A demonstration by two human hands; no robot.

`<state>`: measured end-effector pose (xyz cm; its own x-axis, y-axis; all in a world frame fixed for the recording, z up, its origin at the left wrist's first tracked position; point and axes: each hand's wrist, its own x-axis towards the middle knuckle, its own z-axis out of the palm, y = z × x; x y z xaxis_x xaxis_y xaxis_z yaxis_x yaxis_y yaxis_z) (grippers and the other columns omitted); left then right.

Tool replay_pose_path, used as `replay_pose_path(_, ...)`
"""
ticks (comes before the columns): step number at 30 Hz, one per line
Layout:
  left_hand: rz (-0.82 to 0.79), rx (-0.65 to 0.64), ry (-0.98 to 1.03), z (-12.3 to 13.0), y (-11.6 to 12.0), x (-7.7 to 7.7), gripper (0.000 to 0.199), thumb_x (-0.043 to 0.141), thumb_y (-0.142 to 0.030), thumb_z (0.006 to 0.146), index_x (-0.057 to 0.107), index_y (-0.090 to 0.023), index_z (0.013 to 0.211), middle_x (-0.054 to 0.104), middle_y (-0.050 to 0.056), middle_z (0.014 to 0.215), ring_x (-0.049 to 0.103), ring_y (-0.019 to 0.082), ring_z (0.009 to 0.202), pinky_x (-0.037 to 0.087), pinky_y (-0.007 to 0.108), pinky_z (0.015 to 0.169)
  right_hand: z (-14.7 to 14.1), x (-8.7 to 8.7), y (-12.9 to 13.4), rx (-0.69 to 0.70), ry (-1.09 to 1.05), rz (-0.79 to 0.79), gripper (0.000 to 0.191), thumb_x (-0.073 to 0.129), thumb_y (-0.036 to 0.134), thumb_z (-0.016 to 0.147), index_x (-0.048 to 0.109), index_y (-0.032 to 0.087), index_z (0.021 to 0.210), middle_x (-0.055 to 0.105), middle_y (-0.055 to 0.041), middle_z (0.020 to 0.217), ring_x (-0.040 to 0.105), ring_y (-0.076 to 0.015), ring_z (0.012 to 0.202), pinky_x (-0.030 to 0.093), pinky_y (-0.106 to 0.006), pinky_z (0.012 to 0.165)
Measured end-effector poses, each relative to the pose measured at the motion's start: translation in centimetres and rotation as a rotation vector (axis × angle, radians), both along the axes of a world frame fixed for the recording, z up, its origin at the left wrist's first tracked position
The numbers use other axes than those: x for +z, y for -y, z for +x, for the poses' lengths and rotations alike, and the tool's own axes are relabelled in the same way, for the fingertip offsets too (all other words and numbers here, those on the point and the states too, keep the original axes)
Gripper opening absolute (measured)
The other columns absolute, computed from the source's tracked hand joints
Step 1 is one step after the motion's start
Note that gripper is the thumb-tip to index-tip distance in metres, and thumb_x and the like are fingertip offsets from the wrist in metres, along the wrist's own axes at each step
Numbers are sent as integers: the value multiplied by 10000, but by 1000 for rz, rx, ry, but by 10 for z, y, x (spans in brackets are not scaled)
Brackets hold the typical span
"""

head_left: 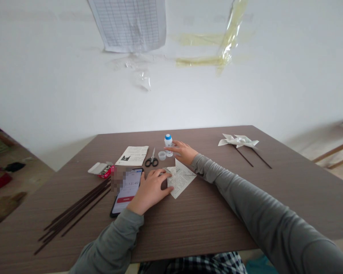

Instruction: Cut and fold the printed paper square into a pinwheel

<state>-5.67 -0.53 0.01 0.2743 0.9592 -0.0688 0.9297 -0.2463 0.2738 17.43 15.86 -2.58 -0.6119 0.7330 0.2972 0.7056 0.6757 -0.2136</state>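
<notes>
My left hand (151, 189) rests at the left side of a printed paper square (183, 182) with folded-in corners. Its thumb and fingers are spread, their tips touching the paper. Beyond the paper, my right hand (185, 152) is at a small white bottle with a blue top (168, 140), apparently glue. The thumb crosses the bottle's front, while the other fingertips seem to go behind it and are partly hidden. The bottle stands upright on the table. Beside it lies a small clear cap (162, 155). Black-handled scissors (151, 161) are just left of the cap.
A phone (127, 194) lies beside my left forearm. Several dark sticks (74, 211) and an opened red-and-white box (102, 170) are further left. A stack of printed paper (132, 155) sits behind. Two paper pinwheels (238, 141) on sticks lie at right. The wall (125, 110) bounds the table's far edge.
</notes>
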Motion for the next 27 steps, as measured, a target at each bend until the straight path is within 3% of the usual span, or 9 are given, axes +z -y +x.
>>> replay_pose_path(6, -2, -8, -13, 1, 0, -2, 533, 890, -344, 1159, 899, -348, 1691, 763, 166, 1887, 639, 516, 1826, 323, 929, 1574, -8, -1, -1, -55, 27, -39, 857, 705, 52, 1159, 692, 417, 1934, 652, -156, 1960, 706, -380, 1723, 608, -580, 1438)
replay_pose_path(17, -2, -13, -28, 1, 1, -1, 548, 871, -347, 1161, 888, -342, 1709, 761, 171, 1888, 639, 516, 1822, 337, 924, 1568, -8, -12, -15, -41, -75, -29, 776, 685, 50, 1162, 805, 432, 1827, 782, -118, 1753, 785, -311, 1534, 662, -464, 1304)
replay_pose_path(27, 11, 1, -6, -2, -2, -4, 532, 909, -351, 1141, 912, -378, 1672, 769, 151, 1882, 649, 511, 1817, 347, 904, 1574, 25, -22, -13, -8, -201, 57, 750, 692, 3, 1137, 866, 379, 1762, 805, -155, 1678, 869, -309, 1400, 711, -498, 1283)
